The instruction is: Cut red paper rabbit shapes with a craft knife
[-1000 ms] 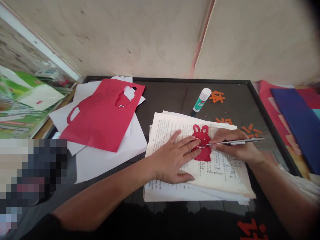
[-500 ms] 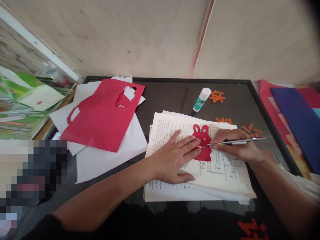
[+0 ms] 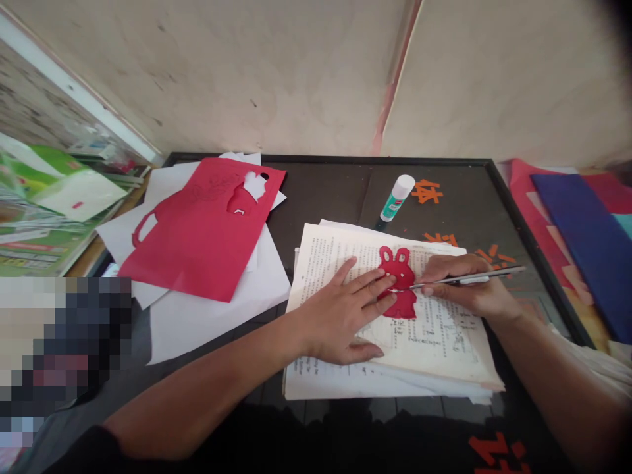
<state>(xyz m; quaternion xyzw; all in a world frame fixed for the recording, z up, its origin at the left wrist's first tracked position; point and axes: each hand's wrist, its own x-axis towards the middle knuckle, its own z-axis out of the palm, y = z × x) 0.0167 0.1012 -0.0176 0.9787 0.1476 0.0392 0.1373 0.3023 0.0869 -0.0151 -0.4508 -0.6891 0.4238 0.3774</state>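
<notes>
A red paper rabbit cutout (image 3: 402, 305) with looped ears lies flat on a stack of printed pages (image 3: 326, 263). Fingers spread, my left hand (image 3: 340, 316) presses down on the cutout's left side and the page beneath it. My right hand (image 3: 457, 283) pinches a slim silver craft knife (image 3: 498, 272) like a pen. Its tip meets the rabbit at the slit between head and body. The fingers of my left hand cover part of the rabbit's left edge.
A glue stick (image 3: 397, 197) stands behind the pages on the black tabletop (image 3: 326, 191). Red paper with cut-out holes (image 3: 197, 243) lies over white sheets (image 3: 217, 336) at left. Blue paper (image 3: 582, 230) lies at right, and green-covered books (image 3: 44, 243) at far left.
The knife tip has shifted slightly to the right along the slit, away from my left fingers. My left hand stays in place on the cutout.
</notes>
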